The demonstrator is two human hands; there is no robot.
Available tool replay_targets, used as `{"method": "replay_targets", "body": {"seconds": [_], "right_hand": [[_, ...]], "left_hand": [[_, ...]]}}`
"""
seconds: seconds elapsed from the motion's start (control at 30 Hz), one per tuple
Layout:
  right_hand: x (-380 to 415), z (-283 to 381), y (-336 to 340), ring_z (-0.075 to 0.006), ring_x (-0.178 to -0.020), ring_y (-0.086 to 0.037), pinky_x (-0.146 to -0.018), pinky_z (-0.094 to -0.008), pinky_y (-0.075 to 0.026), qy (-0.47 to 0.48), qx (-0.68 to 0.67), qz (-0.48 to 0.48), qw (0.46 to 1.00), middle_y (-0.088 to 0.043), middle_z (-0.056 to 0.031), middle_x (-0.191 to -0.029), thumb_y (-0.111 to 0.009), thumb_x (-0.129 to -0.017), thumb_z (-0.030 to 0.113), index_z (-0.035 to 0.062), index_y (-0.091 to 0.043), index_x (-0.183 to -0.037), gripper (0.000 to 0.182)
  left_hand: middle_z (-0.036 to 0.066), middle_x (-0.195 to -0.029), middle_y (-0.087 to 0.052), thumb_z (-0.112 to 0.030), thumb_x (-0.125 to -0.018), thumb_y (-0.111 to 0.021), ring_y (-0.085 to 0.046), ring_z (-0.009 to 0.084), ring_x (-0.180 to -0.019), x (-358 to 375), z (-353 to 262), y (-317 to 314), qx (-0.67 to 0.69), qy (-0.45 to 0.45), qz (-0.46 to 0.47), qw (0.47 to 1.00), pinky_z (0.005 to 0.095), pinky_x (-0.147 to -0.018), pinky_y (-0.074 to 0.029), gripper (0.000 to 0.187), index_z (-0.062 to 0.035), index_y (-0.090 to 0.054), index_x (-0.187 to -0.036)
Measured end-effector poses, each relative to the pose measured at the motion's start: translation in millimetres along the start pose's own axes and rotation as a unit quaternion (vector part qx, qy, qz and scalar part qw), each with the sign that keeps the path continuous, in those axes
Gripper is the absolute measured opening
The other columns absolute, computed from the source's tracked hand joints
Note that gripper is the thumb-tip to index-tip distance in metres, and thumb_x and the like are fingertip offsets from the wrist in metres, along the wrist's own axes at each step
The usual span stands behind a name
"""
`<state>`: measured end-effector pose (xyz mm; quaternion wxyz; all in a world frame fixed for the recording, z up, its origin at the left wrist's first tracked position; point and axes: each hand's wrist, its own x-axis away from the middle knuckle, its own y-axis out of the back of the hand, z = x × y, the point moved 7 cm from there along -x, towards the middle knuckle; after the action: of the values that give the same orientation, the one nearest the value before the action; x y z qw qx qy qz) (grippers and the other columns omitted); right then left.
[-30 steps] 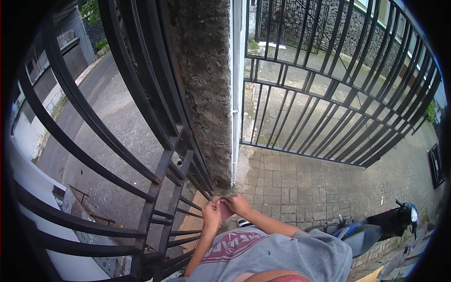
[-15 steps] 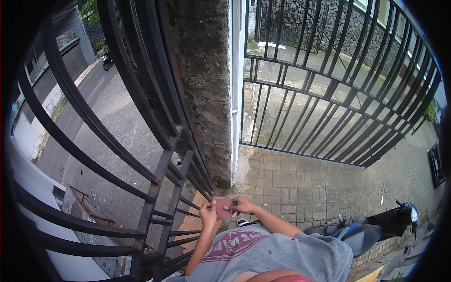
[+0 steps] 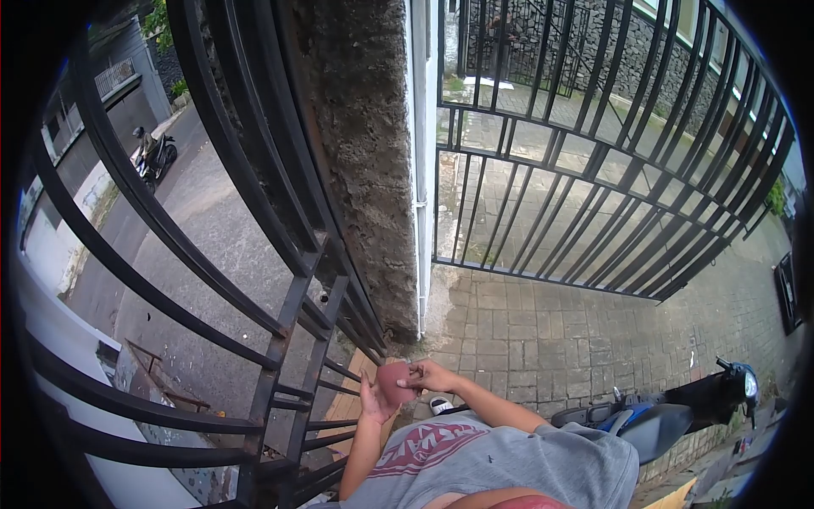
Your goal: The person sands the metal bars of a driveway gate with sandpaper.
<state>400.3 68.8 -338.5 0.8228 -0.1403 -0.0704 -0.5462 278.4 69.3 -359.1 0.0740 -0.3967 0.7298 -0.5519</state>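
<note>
A small reddish-brown piece of sandpaper, bent into a curve, is between my hands at the lower middle of the head view. My right hand pinches its right edge between thumb and fingers. My left hand lies against its left and lower side, palm up with fingers spread. The part of the left fingers behind the sheet is hidden. Just left of my hands stand the black metal bars of a gate, apart from both hands.
A rough concrete pillar rises beyond my hands. A second black gate stands over the paving at the right. A parked motorbike is at lower right. Outside the bars, a person on a motorbike is on the road.
My left hand has loosened from its thumb grip and spread its fingers. The sandpaper went from flat to curved. On the road, the motorbike and rider have come further into view.
</note>
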Motion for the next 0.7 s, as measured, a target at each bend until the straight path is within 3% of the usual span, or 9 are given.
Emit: {"method": "replay_targets", "body": {"seconds": [0.13, 0.23, 0.43, 0.53, 0.7], "right_hand": [[4, -21, 6, -0.0080, -0.065, -0.061, -0.059, -0.0264, -0.051, -0.043, 0.034, -0.043, 0.998, -0.067, -0.0011, -0.078, -0.073, -0.088, 0.031, 0.0016, -0.069, -0.105, 0.034], [5, -28, 19, -0.0116, -0.063, -0.063, -0.059, -0.0306, -0.051, -0.003, 0.136, -0.114, 0.984, -0.067, -0.0060, -0.072, -0.076, -0.084, 0.032, 0.0014, -0.071, -0.097, 0.034], [20, -1, 23, -0.0330, -0.071, -0.068, -0.067, -0.0435, -0.052, -0.029, 0.344, -0.189, 0.919, -0.068, -0.0208, -0.078, -0.075, -0.079, 0.034, 0.0008, -0.070, -0.089, 0.035], [17, -3, 22, -0.0406, -0.079, -0.067, -0.070, -0.0479, -0.052, -0.008, 0.410, -0.193, 0.891, -0.068, -0.0232, -0.080, -0.074, -0.078, 0.032, -0.0004, -0.068, -0.084, 0.033], [20, 2, 4, -0.0426, -0.077, -0.066, -0.070, -0.0509, -0.052, 0.017, 0.478, -0.193, 0.857, -0.066, -0.0246, -0.077, -0.070, -0.081, 0.027, -0.0012, -0.066, -0.080, 0.028]], "left_hand": [[0.017, -0.146, -0.044, -0.078, -0.089, -0.032, -0.046, 0.0340, -0.131, -4, 8, 7, 0.012, 0.022, 0.008, 1.000, 0.0526, -0.110, -0.035, 0.094, -0.0051, -0.034, -0.148], [0.016, -0.146, -0.043, -0.076, -0.089, -0.035, -0.045, 0.0335, -0.132, -8, 9, 5, -0.013, -0.004, 0.004, 1.000, 0.0526, -0.110, -0.034, 0.091, -0.0071, -0.032, -0.149], [0.014, -0.144, -0.046, -0.066, -0.095, -0.036, -0.047, 0.0314, -0.130, -13, 17, 0, -0.050, -0.032, 0.008, 0.998, 0.0501, -0.109, -0.036, 0.080, -0.0082, -0.032, -0.149], [0.012, -0.140, -0.049, -0.059, -0.098, -0.038, -0.050, 0.0297, -0.127, -22, 22, 7, -0.094, -0.048, -0.008, 0.994, 0.0481, -0.107, -0.039, 0.069, -0.0091, -0.037, -0.146], [0.009, -0.131, -0.054, -0.049, -0.100, -0.045, -0.054, 0.0245, -0.120, -34, 28, 21, -0.167, -0.072, -0.078, 0.980, 0.0427, -0.102, -0.045, 0.053, -0.0104, -0.045, -0.137]]}}
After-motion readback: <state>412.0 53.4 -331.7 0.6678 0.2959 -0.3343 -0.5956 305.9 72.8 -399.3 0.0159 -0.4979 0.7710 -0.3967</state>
